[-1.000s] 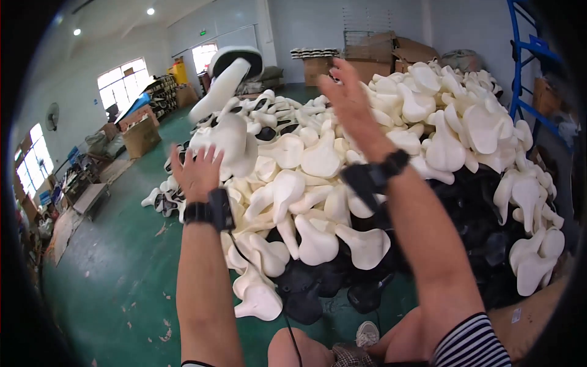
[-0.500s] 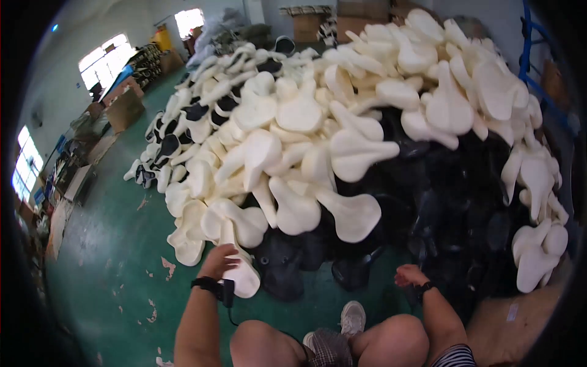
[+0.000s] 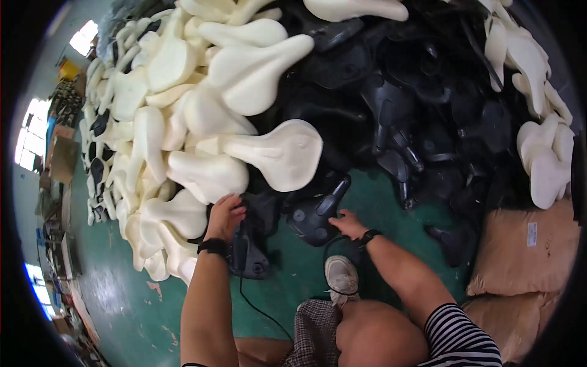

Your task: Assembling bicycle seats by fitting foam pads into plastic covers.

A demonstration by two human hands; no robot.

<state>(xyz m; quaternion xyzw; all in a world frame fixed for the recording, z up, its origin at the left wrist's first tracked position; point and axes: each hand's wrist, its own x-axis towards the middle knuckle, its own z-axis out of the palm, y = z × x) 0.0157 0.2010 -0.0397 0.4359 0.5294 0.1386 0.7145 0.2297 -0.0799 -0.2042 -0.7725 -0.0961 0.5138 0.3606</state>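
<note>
Loosely curled, with fingers apart, my left hand (image 3: 226, 217) is at the lower edge of a cream foam bicycle saddle pad (image 3: 211, 177). A black saddle shell (image 3: 247, 257) lies just below it, partly hidden by my wrist. My right hand (image 3: 348, 225) reaches left, fingers parted, its fingertips at the right edge of another black saddle shell (image 3: 310, 221). That shell rests on the green floor with its narrow nose pointing up and right. Whether the fingertips press on it, I cannot tell. Another cream saddle pad (image 3: 293, 156) lies above it, on the heap.
Cream saddle pads (image 3: 165, 61) are heaped at the left and back. Black shells (image 3: 428, 128) pile up at the right, with a single shell (image 3: 451, 241) nearer me. Brown packages (image 3: 513, 257) sit at the right. A thin black cable (image 3: 263, 315) runs from my left wrist.
My view has moved closer to the heap and turned right. My right hand has come inward to the near black shell. My left hand has moved forward along the pad heap.
</note>
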